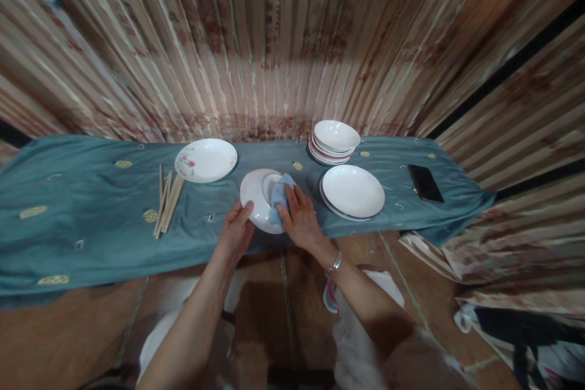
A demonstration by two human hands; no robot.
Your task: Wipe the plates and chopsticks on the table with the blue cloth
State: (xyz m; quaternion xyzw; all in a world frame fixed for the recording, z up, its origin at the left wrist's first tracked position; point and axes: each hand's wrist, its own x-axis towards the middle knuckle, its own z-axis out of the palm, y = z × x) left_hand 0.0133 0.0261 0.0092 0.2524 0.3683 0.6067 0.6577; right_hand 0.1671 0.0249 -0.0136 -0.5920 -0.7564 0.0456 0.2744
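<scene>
A white bowl (256, 192), tilted with its underside and foot ring toward me, is held over the front part of the table. My left hand (238, 222) grips its left rim, thumb on the outer surface. In my right hand (299, 213) is a folded light blue cloth (278, 200), pressed against the bowl's underside near the foot ring. The fingers of that hand are bent over the cloth. Right of my right hand lies a stack of white plates (353, 192). Behind it stands a stack of white bowls (337, 136), some with red bands.
A white plate with red flowers (208, 160) lies at the back left, several wooden chopsticks (169, 204) in front of it. A black phone (426, 183) rests at the right. The table has a teal patterned cloth (105, 213); patterned curtains (256, 42) hang behind it.
</scene>
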